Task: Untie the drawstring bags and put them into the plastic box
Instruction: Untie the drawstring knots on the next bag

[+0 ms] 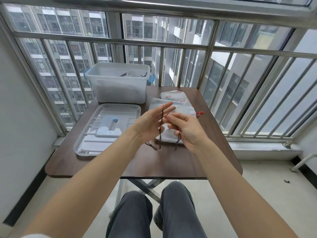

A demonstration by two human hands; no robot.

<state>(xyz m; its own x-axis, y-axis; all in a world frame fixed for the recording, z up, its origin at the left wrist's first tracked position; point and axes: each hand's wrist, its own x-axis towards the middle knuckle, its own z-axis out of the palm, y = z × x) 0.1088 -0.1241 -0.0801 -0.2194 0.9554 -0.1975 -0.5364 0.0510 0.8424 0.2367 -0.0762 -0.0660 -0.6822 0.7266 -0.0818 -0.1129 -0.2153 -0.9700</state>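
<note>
A white drawstring bag [167,137] lies on the brown table [188,157], mostly hidden behind my hands. Its dark brown drawstring [161,122] runs up between them. My left hand [151,125] is raised above the bag with fingers stretched, the string pinched near the thumb. My right hand [186,128] pinches another strand of the same string with curled fingers. More white bags [173,96] are stacked behind, one with a red string [199,114]. The clear plastic box [118,83] stands at the table's back left with a bag or two inside.
The box's clear lid [106,127] lies upside down on the table's left side. A metal window railing [207,66] runs right behind the table. My knees [154,212] are under the front edge, and a white wall [20,117] stands at the left.
</note>
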